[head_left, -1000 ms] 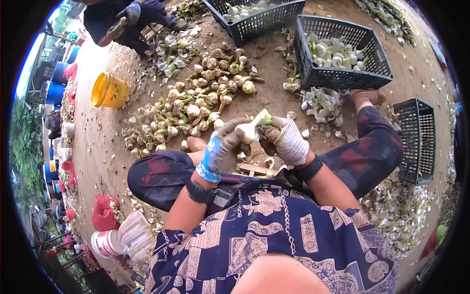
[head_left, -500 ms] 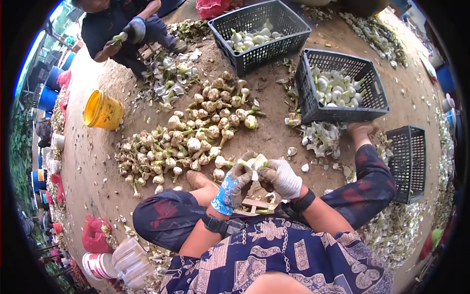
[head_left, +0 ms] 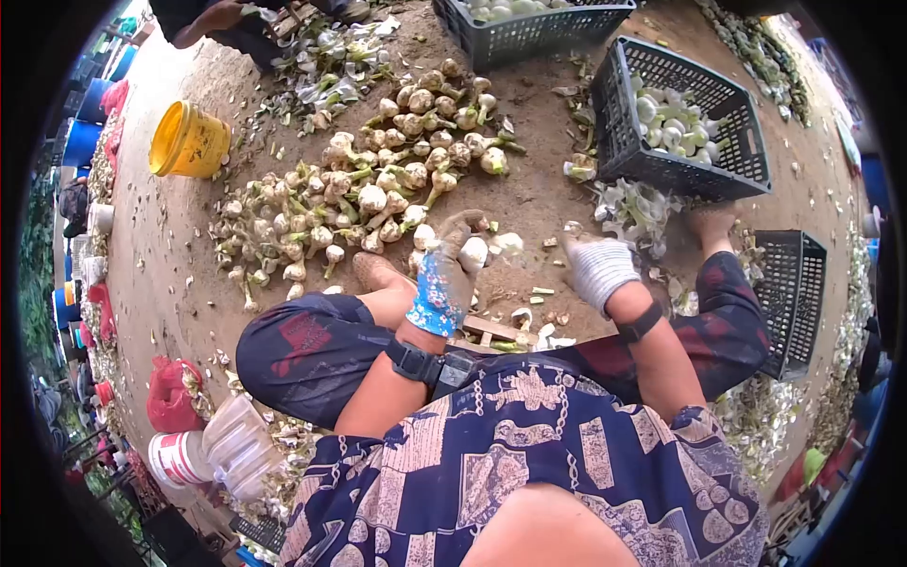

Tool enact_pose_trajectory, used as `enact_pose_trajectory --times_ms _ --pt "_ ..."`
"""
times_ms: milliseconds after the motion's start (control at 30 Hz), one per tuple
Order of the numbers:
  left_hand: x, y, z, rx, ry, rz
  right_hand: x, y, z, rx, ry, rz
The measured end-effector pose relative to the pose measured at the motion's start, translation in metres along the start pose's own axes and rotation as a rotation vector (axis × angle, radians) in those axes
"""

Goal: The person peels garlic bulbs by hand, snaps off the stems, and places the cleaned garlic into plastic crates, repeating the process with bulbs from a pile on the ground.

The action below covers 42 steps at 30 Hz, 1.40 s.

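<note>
My left hand [head_left: 452, 274], in a dirty glove with a blue floral cuff, is closed around a white peeled bulb [head_left: 473, 253]. A blurred white piece [head_left: 507, 245] shows just right of that bulb. My right hand [head_left: 595, 266], in a whitish glove, is apart from it on the right, fingers curled in; what they hold, if anything, is hidden. Left of and beyond my left hand lies a heap of unpeeled garlic bulbs [head_left: 372, 198] with green stems. Loose white peelings [head_left: 635, 210] lie beyond my right hand.
A black crate [head_left: 694, 181] with white bulbs stands beyond my right foot, another crate [head_left: 539, 28] at the top edge. A third crate [head_left: 794, 302] is at right. A yellow bucket [head_left: 203, 142] stands left. A person's arm [head_left: 213, 19] shows at top left. Scraps surround a small wooden piece [head_left: 496, 330].
My hands have parted: the right moved away to the right, the left keeps a white bulb. The view has tipped downward, so the crates and the other person sit higher in it.
</note>
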<state>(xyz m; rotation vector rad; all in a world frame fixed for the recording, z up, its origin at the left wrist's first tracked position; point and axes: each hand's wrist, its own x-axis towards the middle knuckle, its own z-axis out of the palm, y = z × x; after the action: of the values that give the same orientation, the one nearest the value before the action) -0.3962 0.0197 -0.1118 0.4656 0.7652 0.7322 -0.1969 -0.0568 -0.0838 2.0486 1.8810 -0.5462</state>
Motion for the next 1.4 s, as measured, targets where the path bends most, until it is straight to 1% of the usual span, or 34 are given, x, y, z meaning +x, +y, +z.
enact_pose_trajectory --times_ms 33,67,133,167,200,267,300,333,367,400,467,500,533,600,633,667,733,800,833,867,933,967,1000,1067,1100,1133,1167,1200,1233,1267,1300,1333,1400 --pt "0.001 -0.001 0.003 0.278 0.064 0.071 -0.001 -0.007 0.0 0.325 0.057 0.014" --pt "0.003 -0.008 0.0 0.278 0.074 0.066 -0.001 -0.017 0.003 0.745 0.226 -0.062" --pt "0.009 -0.022 -0.008 0.913 0.077 0.474 0.009 -0.045 0.004 0.908 0.163 -0.083" --pt "0.003 -0.016 0.004 1.039 0.033 0.567 0.013 -0.056 0.005 0.871 0.173 -0.09" --pt "0.002 -0.013 0.004 1.108 0.005 0.645 0.018 -0.064 0.008 0.828 0.183 -0.099" --pt "0.004 -0.012 0.002 1.148 0.012 0.629 0.023 -0.069 0.007 0.806 0.174 -0.096" --pt "0.005 -0.013 0.0 1.15 0.011 0.624 0.024 -0.068 0.006 0.765 0.094 -0.081" --pt "0.006 -0.013 -0.002 1.255 0.001 0.64 0.025 -0.067 0.006 0.723 0.014 -0.062" --pt "0.007 -0.014 -0.004 1.358 -0.014 0.657 0.025 -0.064 0.007 0.608 0.062 -0.157" --pt "0.009 -0.019 -0.008 1.356 -0.023 0.651 0.026 -0.064 0.01 0.61 0.059 -0.147" --pt "0.014 -0.025 -0.015 1.208 0.03 0.639 0.032 -0.069 0.017 0.841 0.017 -0.08" --pt "0.01 -0.019 -0.014 1.382 0.01 0.651 0.036 -0.072 0.019 0.68 0.042 -0.106" --pt "0.013 -0.02 -0.018 1.384 0.011 0.645 0.038 -0.072 0.02 0.683 0.038 -0.106" --pt "0.017 -0.023 -0.026 0.929 0.069 0.351 0.041 -0.073 0.017 0.761 0.034 -0.068" --pt "0.019 -0.025 -0.03 0.595 0.108 0.166 0.044 -0.07 0.022 0.941 0.062 -0.053" --pt "0.015 -0.012 -0.021 0.159 0.009 0.044 0.05 -0.063 0.025 0.909 0.018 -0.076" --pt "0.011 0.0 -0.006 -0.256 -0.061 -0.007 0.051 -0.049 0.026 0.984 -0.154 -0.102" --pt "0.01 0.016 -0.002 -0.506 -0.114 -0.034 0.017 -0.029 0.015 1.607 -0.424 -0.175" --pt "0.012 0.022 -0.008 -0.603 -0.11 -0.076 -0.005 -0.017 0.019 1.769 -0.407 -0.271" --pt "0.012 0.023 -0.01 -0.609 -0.089 -0.066 -0.019 -0.007 0.02 1.931 -0.388 -0.366" --pt "0.016 0.023 -0.008 -0.69 -0.13 -0.045 -0.007 0.008 0.005 1.635 -0.543 -0.656" --pt "0.015 0.025 -0.003 -0.748 -0.099 -0.061 0.005 0.0 0.0 1.138 -0.357 -0.499" --pt "0.015 0.024 -0.001 -0.751 -0.098 -0.064 0.023 -0.013 0.023 0.351 -0.357 -0.365" --pt "0.018 0.021 0.001 -0.588 0.069 -0.1 0.046 -0.023 0.032 0.205 -0.248 -0.187" --pt "0.018 0.019 -0.007 -0.552 -0.015 -0.117 0.051 -0.026 0.029 0.486 -0.135 -0.27" --pt "0.019 0.013 -0.014 -0.488 -0.015 -0.104 0.054 -0.031 0.024 0.769 -0.027 -0.352" --pt "0.019 0.012 -0.015 -0.402 0.02 -0.085 0.061 -0.039 0.015 1.088 -0.195 -0.344" --pt "0.019 0.012 -0.016 -0.315 0.05 -0.066 0.065 -0.047 0.008 1.049 -0.16 -0.348" --pt "0.019 0.01 -0.019 -0.319 0.055 -0.066 0.066 -0.055 0.008 1.012 -0.138 -0.285" --pt "0.02 0.008 -0.024 -0.277 0.134 -0.072 0.065 -0.061 0.007 0.97 -0.114 -0.226" --pt "0.022 0.006 -0.028 -0.236 0.214 -0.074 0.064 -0.065 0.008 0.988 0.019 -0.23" --pt "0.024 0.006 -0.031 -0.242 0.223 -0.064 0.062 -0.068 0.004 1.126 0.057 -0.24" --pt "0.024 0.005 -0.038 -0.246 0.194 -0.18 0.07 -0.069 0.013 0.899 0.081 -0.402"
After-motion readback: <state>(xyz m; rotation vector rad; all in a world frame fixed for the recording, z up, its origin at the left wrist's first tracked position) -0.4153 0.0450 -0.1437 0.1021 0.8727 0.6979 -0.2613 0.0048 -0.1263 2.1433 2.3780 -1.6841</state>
